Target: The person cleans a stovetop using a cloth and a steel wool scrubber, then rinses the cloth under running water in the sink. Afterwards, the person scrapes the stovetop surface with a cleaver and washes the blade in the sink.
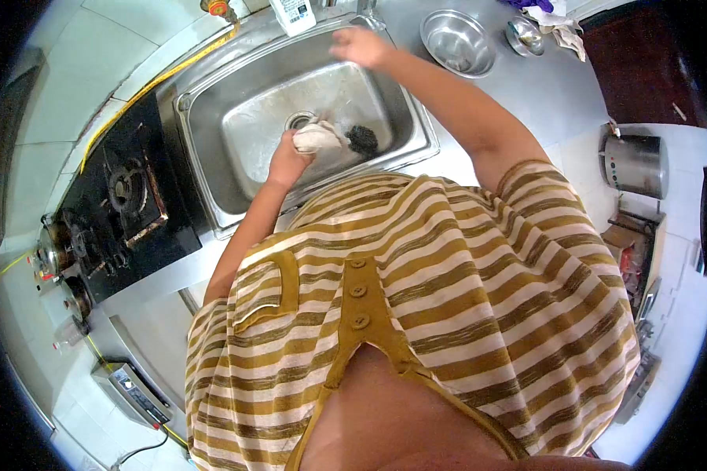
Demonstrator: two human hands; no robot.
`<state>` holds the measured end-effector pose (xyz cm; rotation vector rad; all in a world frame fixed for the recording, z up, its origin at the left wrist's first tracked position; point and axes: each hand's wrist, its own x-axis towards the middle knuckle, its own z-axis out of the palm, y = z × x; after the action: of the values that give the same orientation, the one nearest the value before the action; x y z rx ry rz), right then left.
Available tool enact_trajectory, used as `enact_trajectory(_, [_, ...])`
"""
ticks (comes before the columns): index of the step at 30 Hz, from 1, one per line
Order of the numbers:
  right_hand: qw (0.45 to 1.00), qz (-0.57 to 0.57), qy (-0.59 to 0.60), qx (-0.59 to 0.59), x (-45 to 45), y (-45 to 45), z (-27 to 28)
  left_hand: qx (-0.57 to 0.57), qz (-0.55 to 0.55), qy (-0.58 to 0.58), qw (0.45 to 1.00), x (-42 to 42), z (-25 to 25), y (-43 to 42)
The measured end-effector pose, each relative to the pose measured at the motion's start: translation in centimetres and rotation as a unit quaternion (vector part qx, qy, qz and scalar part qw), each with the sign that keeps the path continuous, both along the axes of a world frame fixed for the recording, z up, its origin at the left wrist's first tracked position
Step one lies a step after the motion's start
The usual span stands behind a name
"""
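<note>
My left hand (289,162) is closed on a bunched whitish cloth (316,137), held over the sink near the drain. A dark scouring pad (362,140) lies on the sink floor just right of the cloth. My right hand (359,47) is over the far right part of the steel sink (243,129), close to the faucet (368,11). Its fingers point left, slightly bent and apart, with nothing seen in them.
A white bottle (293,14) stands behind the sink. Right of the sink are a steel bowl (457,43), a smaller metal bowl (525,36) and cloths (562,27). A black gas stove (130,192) is on the left. A steel pot (636,165) stands far right.
</note>
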<state>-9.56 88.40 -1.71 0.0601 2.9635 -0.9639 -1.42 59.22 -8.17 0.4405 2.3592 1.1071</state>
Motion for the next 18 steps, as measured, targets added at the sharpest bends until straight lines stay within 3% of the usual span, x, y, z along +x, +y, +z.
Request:
enact_trajectory(1, [0.997, 0.075, -0.009, 0.019, 1.8, -1.0, -0.4, 0.002, 0.004, -0.004, 1.000, -0.2, 0.3, 0.9])
enact_trajectory(2, [0.988, 0.152, -0.019, 0.037, 3.7, -1.9, -1.1, -0.019, -0.038, 0.067, 0.997, -0.4, 0.8, 1.8])
enact_trajectory(5, [0.982, 0.187, 0.013, -0.013, 10.7, -4.9, -1.0, -0.012, -0.080, 0.178, 0.981, 0.3, 3.3, 4.1])
enact_trajectory(7, [0.976, 0.149, -0.119, -0.105, 12.5, -5.6, 1.8, 0.040, -0.087, 0.166, 0.982, -0.1, 4.5, 6.2])
enact_trajectory(9, [0.987, 0.009, -0.118, -0.110, 13.9, -4.8, 2.1, 0.090, -0.090, 0.164, 0.978, -0.4, 4.4, 6.9])
enact_trajectory(11, [0.990, -0.103, -0.035, -0.085, 15.0, -1.3, -0.8, 0.190, -0.040, 0.072, 0.978, -0.4, 3.9, 6.8])
enact_trajectory(13, [0.973, -0.214, -0.039, -0.081, 16.9, 1.9, -0.6, 0.156, -0.042, 0.113, 0.980, -0.4, 3.5, 5.3])
enact_trajectory(15, [0.980, -0.197, 0.033, -0.007, 19.3, 5.4, -0.9, 0.124, -0.022, 0.074, 0.989, -1.0, 1.6, 3.0])
enact_trajectory(17, [0.954, -0.289, -0.070, 0.037, 21.0, 8.0, -1.6, 0.099, -0.009, 0.102, 0.990, -0.8, 0.3, -0.1])
enact_trajectory(18, [0.957, -0.280, -0.069, 0.039, 21.7, 8.3, -2.0, 0.076, 0.001, 0.127, 0.989, -0.3, -0.3, -1.7])
